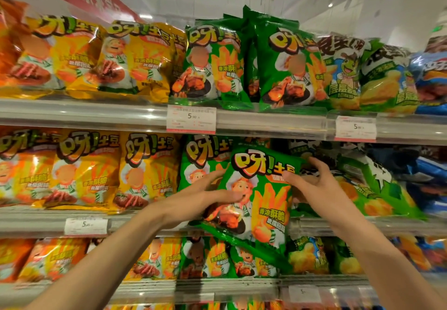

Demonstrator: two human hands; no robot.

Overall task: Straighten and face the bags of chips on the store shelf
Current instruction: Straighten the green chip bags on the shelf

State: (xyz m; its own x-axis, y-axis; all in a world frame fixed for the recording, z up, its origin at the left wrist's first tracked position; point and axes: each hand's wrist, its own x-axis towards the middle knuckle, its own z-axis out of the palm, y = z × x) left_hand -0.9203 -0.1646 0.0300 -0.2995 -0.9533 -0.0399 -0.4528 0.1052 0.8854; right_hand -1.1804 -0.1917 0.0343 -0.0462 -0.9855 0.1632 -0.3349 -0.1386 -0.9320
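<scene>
A green chip bag (pixel 261 203) hangs out in front of the middle shelf (pixel 33 222), tilted, its bottom edge past the shelf lip. My left hand (pixel 205 197) grips its left edge, thumb across the front. My right hand (pixel 312 181) holds its upper right corner, fingers curled behind it. Another green bag (pixel 200 162) of the same kind stands behind it to the left. Two more green bags (pixel 210 65) (pixel 287 68) stand on the upper shelf.
Yellow chip bags (pixel 89 172) fill the left of the middle and upper shelves. Green and blue bags of another brand (pixel 377 189) lie slumped at the right. Price tags (pixel 191 118) hang on the shelf rails. A lower shelf (pixel 217 283) holds more bags.
</scene>
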